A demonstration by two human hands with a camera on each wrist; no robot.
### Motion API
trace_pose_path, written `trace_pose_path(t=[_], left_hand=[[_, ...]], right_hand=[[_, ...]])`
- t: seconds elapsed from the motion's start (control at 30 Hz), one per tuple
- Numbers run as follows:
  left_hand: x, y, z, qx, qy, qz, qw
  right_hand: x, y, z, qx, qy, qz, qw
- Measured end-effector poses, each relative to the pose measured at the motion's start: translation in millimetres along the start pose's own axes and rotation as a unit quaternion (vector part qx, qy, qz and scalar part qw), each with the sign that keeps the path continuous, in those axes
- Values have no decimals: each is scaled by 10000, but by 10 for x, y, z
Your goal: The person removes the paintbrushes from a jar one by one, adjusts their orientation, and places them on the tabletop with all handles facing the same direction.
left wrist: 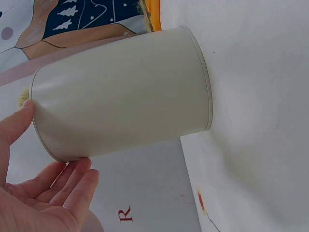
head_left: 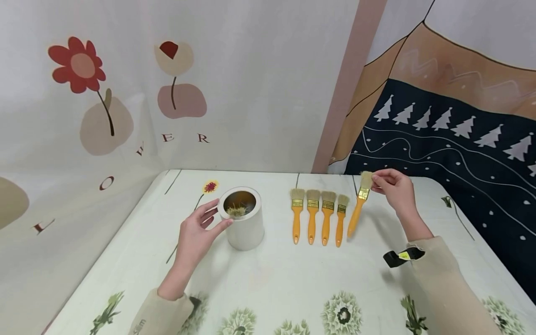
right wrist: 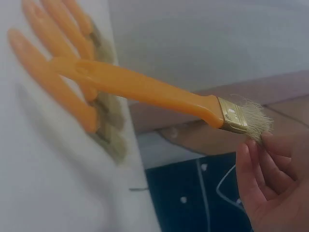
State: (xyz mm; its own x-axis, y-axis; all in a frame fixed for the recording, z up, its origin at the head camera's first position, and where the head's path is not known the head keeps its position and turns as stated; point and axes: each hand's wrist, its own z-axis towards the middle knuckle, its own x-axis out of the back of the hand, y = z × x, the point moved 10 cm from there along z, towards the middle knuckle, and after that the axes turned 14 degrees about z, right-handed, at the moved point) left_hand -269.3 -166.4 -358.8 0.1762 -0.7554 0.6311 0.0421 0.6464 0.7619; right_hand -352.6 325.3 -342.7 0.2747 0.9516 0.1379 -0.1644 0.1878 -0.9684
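A white cylindrical can (head_left: pixel 246 231) stands upright on the table. My left hand (head_left: pixel 200 235) holds it at the rim, thumb on the near side and fingers on the left; the thumb presses the rim in the left wrist view. Pale bristles (head_left: pixel 237 211) show inside the can's mouth, what lies below them hidden. My right hand (head_left: pixel 393 188) pinches a paintbrush (right wrist: pixel 149 89) by the edge of its bristles, its orange handle slanting down to the left. Beside that brush, several similar paintbrushes (head_left: pixel 312 218) lie in a row, bristles toward the back.
A white cloth printed with flowers covers the table (head_left: pixel 276 279). Behind it hangs a pale curtain (head_left: pixel 259 93) with flower prints and letters. To the right is a dark-blue and brown cloth (head_left: pixel 444 149) with tree prints. A black strap (head_left: pixel 404 256) sits at the right cuff.
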Motion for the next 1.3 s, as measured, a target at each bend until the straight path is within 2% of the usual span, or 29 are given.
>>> trace_pose_path(t=[0.37,0.6,0.97,1.3], left_hand=[[11,17,-7,-11,20,26,10000],[12,16,-13,-8,37,-1,10000],[8,11,-9,12,34,4,10000],[12,16,-11,-1,49,31,10000]], right_hand=[[-31,512,127,-777,-55,184,9968],[-51,729,156,-1027,-72,5,9947],[-92,974,209,-1242,-149,-256,9918],[-139,1057,212,-1387,-260,-627,9880]])
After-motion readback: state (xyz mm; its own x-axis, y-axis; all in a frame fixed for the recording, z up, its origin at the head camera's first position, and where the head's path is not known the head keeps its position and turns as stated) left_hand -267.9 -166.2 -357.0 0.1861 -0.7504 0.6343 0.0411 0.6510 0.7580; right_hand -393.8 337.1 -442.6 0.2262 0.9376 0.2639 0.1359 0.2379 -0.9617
